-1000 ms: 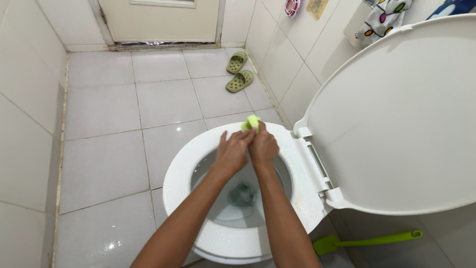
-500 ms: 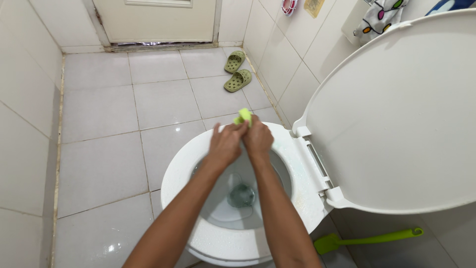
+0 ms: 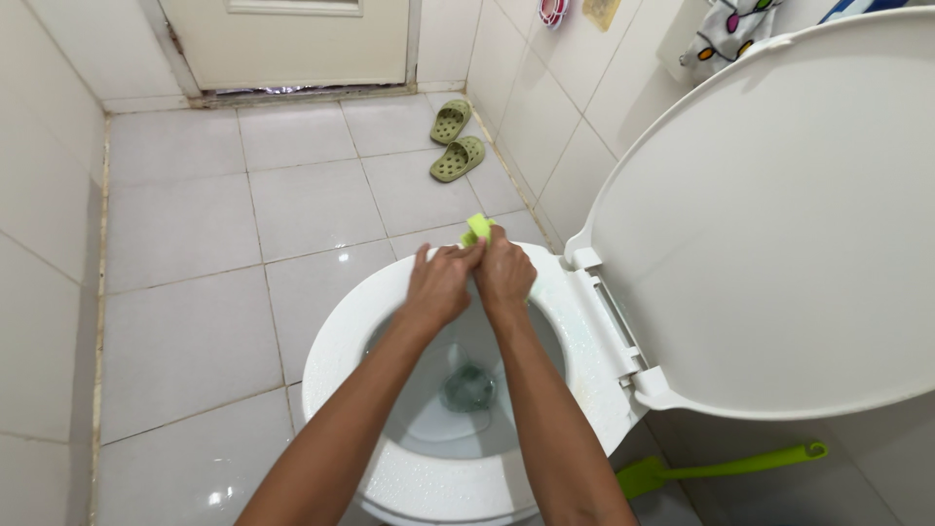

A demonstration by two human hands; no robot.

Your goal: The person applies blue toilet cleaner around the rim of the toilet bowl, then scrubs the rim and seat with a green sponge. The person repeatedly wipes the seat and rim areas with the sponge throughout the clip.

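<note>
Both of my hands are pressed together over the far part of a white toilet seat (image 3: 336, 351). My left hand (image 3: 439, 283) and my right hand (image 3: 504, 276) squeeze a small yellow-green sponge (image 3: 476, 229), whose tip sticks out above the fingers. The seat is wet and dotted with droplets. Below my forearms the bowl (image 3: 472, 390) holds water. The white lid (image 3: 779, 224) stands raised on the right.
A pair of green slippers (image 3: 451, 141) lies on the white tiled floor near the right wall. A green long-handled brush (image 3: 721, 470) rests on the floor beside the toilet base. A door (image 3: 287, 39) is at the far end; a patterned towel (image 3: 729, 27) hangs on the right wall.
My hands stay clasped on the sponge over the seat's far rim, shifting slightly. The view has drifted a little to the right and down.
</note>
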